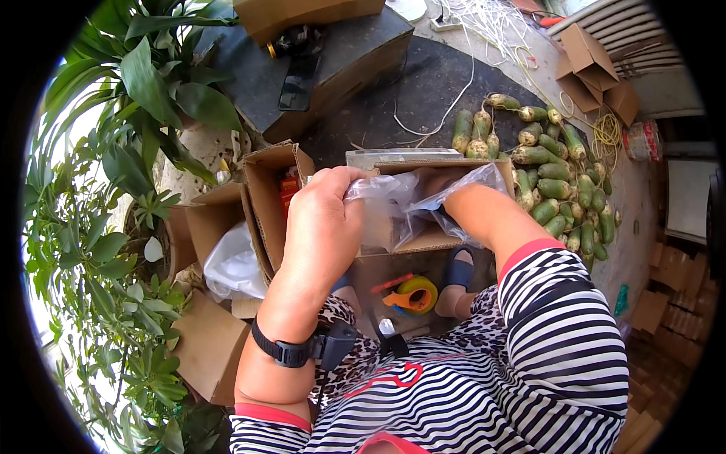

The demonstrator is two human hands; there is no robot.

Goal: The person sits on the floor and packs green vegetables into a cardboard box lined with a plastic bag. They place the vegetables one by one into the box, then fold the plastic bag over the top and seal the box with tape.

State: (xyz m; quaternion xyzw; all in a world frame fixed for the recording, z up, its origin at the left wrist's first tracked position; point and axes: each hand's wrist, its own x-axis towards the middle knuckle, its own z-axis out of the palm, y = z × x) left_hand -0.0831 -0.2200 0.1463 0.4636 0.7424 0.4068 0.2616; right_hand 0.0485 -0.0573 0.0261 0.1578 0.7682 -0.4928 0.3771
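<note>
A clear plastic bag (386, 198) is spread in the mouth of an open cardboard box (435, 244) in front of me. My left hand (330, 216) is closed on the bag's left edge, its fingers curled over the rim side. My right hand (437, 184) reaches down inside the bag and box; plastic and the box wall hide its fingers, so what it touches cannot be seen. To the left stands another open carton (266, 178) with a red item (288, 187) in it. Beside that, a further carton (204, 219) holds crumpled clear plastic (236, 261).
Green radishes (556, 170) lie heaped on the right. An orange tape dispenser (411, 296) rests between my feet. Behind the boxes, a dark chest (352, 64) carries a phone (299, 82). Leafy plants (113, 250) crowd the left; cartons (590, 68) and white cords (484, 23) lie far right.
</note>
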